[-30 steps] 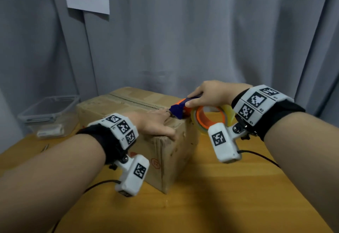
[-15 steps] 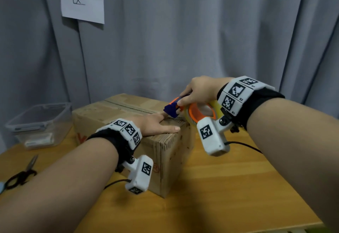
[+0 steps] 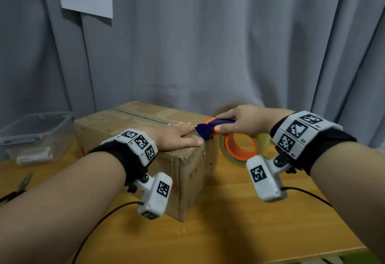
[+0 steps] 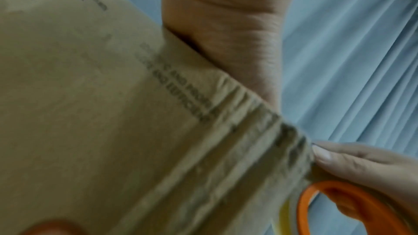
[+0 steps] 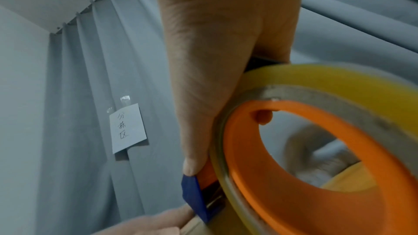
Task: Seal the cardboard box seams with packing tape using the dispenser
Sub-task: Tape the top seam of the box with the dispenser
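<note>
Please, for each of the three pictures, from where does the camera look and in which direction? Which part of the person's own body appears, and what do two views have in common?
Head: worn on the head, looking forward and down at the cardboard box on the table; shows both forearms, the left hand flat on the box, the right hand gripping the tape dispenser.
Left wrist: under the left wrist, looking along the box side; shows the left palm.
Right wrist: under the right wrist, looking up along the palm towards the curtain.
Shared: the orange tape roll appears in all three.

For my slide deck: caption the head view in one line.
Left hand flat on brown cardboard box; right hand holds orange-and-blue tape dispenser at its edge.
</note>
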Available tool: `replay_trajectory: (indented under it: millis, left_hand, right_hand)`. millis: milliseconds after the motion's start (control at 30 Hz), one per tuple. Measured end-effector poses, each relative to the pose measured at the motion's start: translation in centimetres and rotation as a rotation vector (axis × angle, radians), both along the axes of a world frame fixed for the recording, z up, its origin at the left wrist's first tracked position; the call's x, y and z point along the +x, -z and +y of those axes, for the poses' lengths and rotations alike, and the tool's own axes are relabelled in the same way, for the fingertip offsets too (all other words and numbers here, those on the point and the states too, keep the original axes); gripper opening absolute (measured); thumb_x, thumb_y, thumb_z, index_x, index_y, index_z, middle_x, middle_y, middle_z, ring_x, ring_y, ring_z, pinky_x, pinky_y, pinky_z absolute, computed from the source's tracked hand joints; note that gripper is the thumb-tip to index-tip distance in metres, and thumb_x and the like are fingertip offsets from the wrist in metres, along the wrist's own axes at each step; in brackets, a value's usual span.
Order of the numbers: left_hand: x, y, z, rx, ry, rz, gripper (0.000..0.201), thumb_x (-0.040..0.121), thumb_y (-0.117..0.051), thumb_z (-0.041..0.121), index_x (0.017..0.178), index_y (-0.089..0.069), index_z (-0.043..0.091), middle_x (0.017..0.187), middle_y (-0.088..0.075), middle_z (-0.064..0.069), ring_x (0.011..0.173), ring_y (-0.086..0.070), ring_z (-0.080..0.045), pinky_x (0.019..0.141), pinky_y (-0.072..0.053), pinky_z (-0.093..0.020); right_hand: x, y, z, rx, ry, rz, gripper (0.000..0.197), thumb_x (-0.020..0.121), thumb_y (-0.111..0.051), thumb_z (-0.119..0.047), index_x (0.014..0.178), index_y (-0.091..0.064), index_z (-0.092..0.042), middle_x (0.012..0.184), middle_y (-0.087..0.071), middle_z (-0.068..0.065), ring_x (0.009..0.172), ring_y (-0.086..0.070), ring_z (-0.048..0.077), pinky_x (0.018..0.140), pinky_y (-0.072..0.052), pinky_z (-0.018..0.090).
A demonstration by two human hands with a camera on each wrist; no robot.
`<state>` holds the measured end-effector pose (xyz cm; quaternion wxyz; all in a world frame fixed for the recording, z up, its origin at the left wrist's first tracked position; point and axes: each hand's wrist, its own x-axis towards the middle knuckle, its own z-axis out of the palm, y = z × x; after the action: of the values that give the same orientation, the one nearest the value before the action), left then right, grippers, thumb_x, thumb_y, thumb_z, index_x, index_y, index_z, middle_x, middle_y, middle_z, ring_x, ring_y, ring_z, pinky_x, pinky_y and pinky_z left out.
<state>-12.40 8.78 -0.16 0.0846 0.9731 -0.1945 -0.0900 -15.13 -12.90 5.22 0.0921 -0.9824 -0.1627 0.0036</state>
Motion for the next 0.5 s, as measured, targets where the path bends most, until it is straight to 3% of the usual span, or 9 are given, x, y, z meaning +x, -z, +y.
replay_trajectory:
  millis: [133,233,367,433,500]
  left_hand:
    - [-0.2,-0.2,-0.6,-0.042,0.013,0.034,0.104,0.064,-0.037,0.083,0.151,-0.011,0.032,0.158,-0.013,0.007,0.145,-0.014,-0.015,0.118,-0.011,-0.039]
    - [-0.7,-0.4,-0.4,-0.099,-0.015,0.063,0.092,0.075,-0.045,0.075,0.15,-0.013,0.032,0.156,-0.021,0.007,0.141,-0.024,-0.015,0.115,-0.019,-0.035]
    - [-1.2,-0.5,-0.5,-0.094,-0.029,0.08,0.099,0.071,-0.043,0.078,0.151,-0.008,0.031,0.158,-0.013,0.009,0.144,-0.016,-0.013,0.117,-0.013,-0.036]
    - [-1.4,-0.7,-0.7,-0.07,-0.048,0.07,0.088,0.082,-0.044,0.07,0.151,-0.008,0.03,0.158,-0.009,0.01,0.145,-0.013,-0.014,0.116,-0.01,-0.034]
    - [-1.6,-0.9,-0.8,-0.032,-0.067,0.054,0.08,0.088,-0.044,0.062,0.151,-0.009,0.029,0.158,-0.007,0.01,0.145,-0.012,-0.015,0.114,-0.01,-0.033]
  right_hand:
    - [-0.4,-0.5,0.5,-0.053,0.009,-0.01,0.058,0.083,-0.054,-0.063,0.135,-0.049,-0.038,0.131,-0.058,-0.007,0.119,-0.052,0.017,0.101,-0.039,0.03]
    - [-1.4,-1.9,0.9,-0.045,-0.012,-0.051,0.057,0.083,-0.06,-0.057,0.134,-0.052,-0.034,0.109,-0.066,-0.009,0.102,-0.055,0.013,0.092,-0.041,0.026]
    - [-3.2,-2.7,0.3,-0.08,-0.025,-0.084,0.059,0.08,-0.063,-0.057,0.134,-0.052,-0.036,0.129,-0.059,-0.01,0.104,-0.053,0.011,0.086,-0.036,0.023]
    - [-3.8,-2.2,-0.8,-0.053,-0.01,-0.082,0.058,0.081,-0.063,-0.055,0.135,-0.051,-0.036,0.132,-0.057,-0.009,0.111,-0.053,0.013,0.088,-0.035,0.022]
    - [-4.4,-1.5,-2.0,-0.011,0.014,-0.084,0.057,0.082,-0.063,-0.053,0.135,-0.051,-0.035,0.13,-0.057,-0.009,0.107,-0.052,0.012,0.087,-0.034,0.021]
